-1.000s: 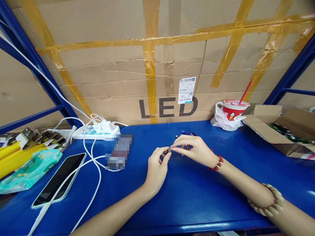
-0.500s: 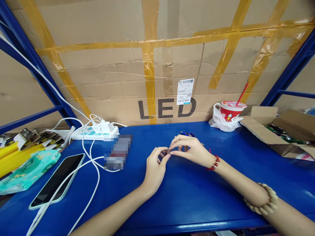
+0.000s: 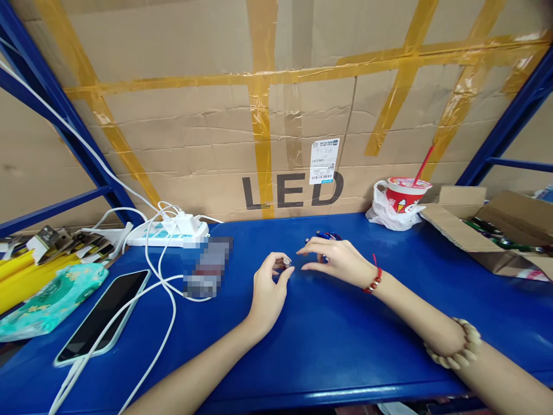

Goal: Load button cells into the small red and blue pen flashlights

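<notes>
Between the thumb and fingers of my left hand [image 3: 271, 291] is a small round metallic piece [image 3: 287, 263], too small to name; its end facing up looks pale. My right hand [image 3: 339, 262] is just to the right of it, thumb and fingers apart with nothing between them. A red bead bracelet [image 3: 374, 280] circles that wrist. Partly hidden behind my right hand, a small dark-blue shiny object [image 3: 329, 236] lies on the blue tabletop [image 3: 337, 346].
At left are a phone [image 3: 103, 317], white cables [image 3: 173, 311], a power strip [image 3: 142, 234] and a green tissue pack [image 3: 56, 300]. At right stand a red drink cup [image 3: 404, 196] with a straw and an open carton [image 3: 470, 239]. A large cardboard box [image 3: 194, 144] backs the table.
My right hand has let go of the small metallic piece and moved slightly right, its fingers parting. My left hand keeps the piece and has shifted a little left.
</notes>
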Demonstrator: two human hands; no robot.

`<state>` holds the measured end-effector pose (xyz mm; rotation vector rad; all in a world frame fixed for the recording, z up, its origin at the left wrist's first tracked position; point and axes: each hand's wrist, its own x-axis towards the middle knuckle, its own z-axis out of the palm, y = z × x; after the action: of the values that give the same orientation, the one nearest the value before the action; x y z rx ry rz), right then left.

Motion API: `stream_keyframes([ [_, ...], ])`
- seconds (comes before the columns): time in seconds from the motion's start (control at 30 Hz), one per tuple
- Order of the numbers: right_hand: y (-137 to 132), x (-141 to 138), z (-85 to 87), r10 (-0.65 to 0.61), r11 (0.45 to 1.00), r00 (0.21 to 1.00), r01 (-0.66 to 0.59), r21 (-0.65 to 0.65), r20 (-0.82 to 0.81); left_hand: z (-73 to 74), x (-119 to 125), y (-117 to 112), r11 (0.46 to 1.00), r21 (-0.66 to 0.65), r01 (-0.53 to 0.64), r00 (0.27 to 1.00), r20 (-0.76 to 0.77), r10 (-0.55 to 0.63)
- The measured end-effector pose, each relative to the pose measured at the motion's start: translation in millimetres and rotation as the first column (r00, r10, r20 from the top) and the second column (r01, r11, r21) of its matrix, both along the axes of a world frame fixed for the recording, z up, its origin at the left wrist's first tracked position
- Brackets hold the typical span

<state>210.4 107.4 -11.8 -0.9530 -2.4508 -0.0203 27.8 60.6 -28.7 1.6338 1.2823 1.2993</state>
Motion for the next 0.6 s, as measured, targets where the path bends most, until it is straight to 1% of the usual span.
stream_keyframes([
  [0.07,2.6,3.8,2.9,-0.086,0.995,0.995,0.083,0.052,0.049,1.1,0.7,-1.3,1.000,0.001,0.026,0.999,0.041,-0.026],
  [0.17,7.8,13.3,10.5,-0.260,0.960,0.965,0.255,0.120,0.030,2.5,1.3,-3.2,0.999,-0.015,0.040,0.998,0.054,-0.039],
  [0.27,15.3,28.3,18.1,-0.451,0.880,0.889,0.458,0.130,-0.079,2.9,1.9,-4.4,0.997,-0.069,0.043,0.997,0.068,-0.038],
  [0.33,21.2,39.2,20.4,-0.540,0.826,0.831,0.554,0.105,-0.136,2.9,2.8,-5.3,0.994,-0.093,0.050,0.994,0.105,-0.041],
  [0.37,24.0,44.1,20.3,-0.576,0.802,0.804,0.591,0.088,-0.146,3.0,3.4,-5.9,0.994,-0.101,0.053,0.991,0.124,-0.040],
  [0.43,28.9,51.2,18.2,-0.627,0.772,0.772,0.634,0.048,-0.109,3.3,4.6,-7.1,0.993,-0.110,0.047,0.987,0.155,-0.030],
  [0.6,32.5,53.0,11.9,-0.663,0.746,0.748,0.664,-0.049,0.034,3.7,5.4,-8.4,0.995,-0.087,0.045,0.981,0.190,-0.028],
])
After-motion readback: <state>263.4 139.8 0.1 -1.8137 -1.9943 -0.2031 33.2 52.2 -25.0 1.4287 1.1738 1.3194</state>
